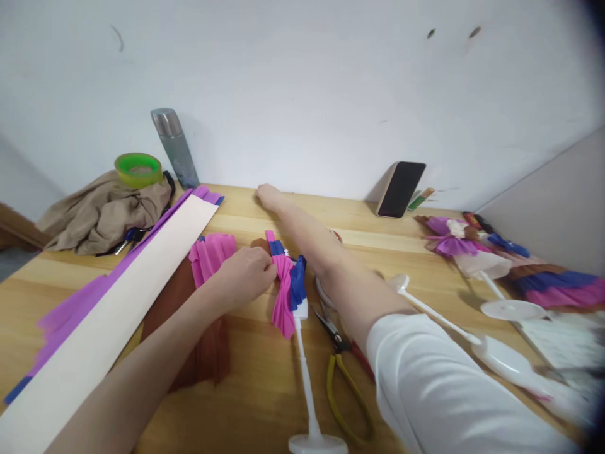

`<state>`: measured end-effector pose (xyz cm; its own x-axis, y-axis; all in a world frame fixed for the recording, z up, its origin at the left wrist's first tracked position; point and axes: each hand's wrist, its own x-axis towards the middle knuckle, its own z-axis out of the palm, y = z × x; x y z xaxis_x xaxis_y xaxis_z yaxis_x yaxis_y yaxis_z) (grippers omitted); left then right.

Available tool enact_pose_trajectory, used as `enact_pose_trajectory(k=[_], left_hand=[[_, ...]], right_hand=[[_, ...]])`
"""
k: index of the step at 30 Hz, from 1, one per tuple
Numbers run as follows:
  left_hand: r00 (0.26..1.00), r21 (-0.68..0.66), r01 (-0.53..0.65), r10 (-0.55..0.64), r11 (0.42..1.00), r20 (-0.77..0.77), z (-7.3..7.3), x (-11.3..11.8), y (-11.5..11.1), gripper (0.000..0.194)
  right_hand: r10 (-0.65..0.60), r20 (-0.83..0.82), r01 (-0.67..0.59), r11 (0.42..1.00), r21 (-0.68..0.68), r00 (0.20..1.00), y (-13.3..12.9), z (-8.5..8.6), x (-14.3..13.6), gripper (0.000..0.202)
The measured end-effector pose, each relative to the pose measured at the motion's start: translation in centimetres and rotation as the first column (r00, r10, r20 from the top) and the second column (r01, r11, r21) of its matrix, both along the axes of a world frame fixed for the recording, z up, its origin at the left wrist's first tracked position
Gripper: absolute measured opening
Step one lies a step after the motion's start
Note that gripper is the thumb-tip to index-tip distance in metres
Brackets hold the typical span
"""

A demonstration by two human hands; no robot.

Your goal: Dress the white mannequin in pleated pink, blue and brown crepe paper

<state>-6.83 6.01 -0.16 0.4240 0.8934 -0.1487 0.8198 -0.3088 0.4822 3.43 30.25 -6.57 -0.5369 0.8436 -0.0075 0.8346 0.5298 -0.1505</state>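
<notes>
My left hand (246, 272) is closed, its fingertips pinching the edge of a pink crinkled strip (283, 296) beside a blue one (297, 284). Both strips are gathered at the top of a white stand (306, 372) with a thin stem and round base. Part of a brown piece shows behind the knuckles. Stretched far forward, my right hand (270, 197) is closed at the back of the table near the wall; what its fingers hold, if anything, is hidden. Folded pink material (212, 255) and brown sheets (203, 353) lie under and beside my left forearm.
Yellow-handled pliers (338, 343) lie beneath my right arm. A long white board (118, 302) rests over purple material at left. Tape (138, 169), a bottle (174, 145) and a leaning phone (401, 189) stand farther back. A white glue gun (515, 366) and a decorated stand (513, 309) are at right.
</notes>
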Motion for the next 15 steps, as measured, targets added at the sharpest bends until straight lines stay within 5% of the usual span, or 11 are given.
enact_pose_trajectory(k=[7, 15], left_hand=[[1.0, -0.015, 0.027, -0.027, 1.0, -0.013, 0.5, 0.0, -0.1, 0.037], [0.993, -0.051, -0.102, 0.099, 0.993, -0.061, 1.7, -0.6, 0.6, 0.032]], right_hand=[[-0.106, 0.112, 0.102, 0.994, 0.041, 0.988, -2.1, 1.7, 1.8, 0.034], [-0.117, 0.175, 0.127, 0.991, -0.048, 0.978, -8.3, 7.2, 13.0, 0.016]])
